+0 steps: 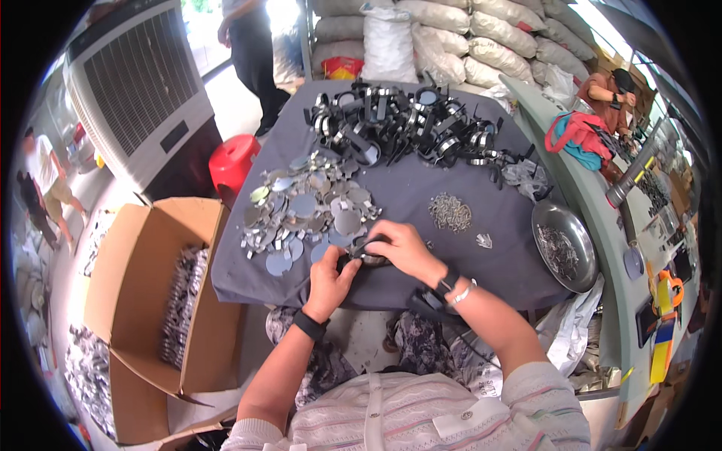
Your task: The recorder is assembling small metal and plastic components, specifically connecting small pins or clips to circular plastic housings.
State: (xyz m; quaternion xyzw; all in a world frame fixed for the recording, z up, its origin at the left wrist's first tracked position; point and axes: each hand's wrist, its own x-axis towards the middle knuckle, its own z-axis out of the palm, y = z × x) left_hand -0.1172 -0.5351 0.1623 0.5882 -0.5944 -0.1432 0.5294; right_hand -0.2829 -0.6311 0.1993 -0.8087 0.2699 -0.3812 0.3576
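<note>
My left hand point(331, 284) and my right hand point(406, 252) meet at the near edge of the cloth-covered table. Between them is a black-and-silver ring-shaped part point(371, 258), partly hidden by my fingers. My left fingers close on its left side, while my right fingers pinch its black strip from above. Just beyond my left hand spreads a pile of flat, round silver discs with small tabs point(301, 204). A heap of similar black parts with metal rings point(406, 120) covers the far side. Small metal pieces point(450, 213) lie in a cluster beyond my right hand.
A steel bowl point(590, 274) of small metal pieces sits at the table's right edge. An open cardboard box point(128, 286) holding stacked metal parts stands at left, near a red stool point(233, 161). A green-grey bench point(556, 143) runs along the right; another person point(602, 94) works there.
</note>
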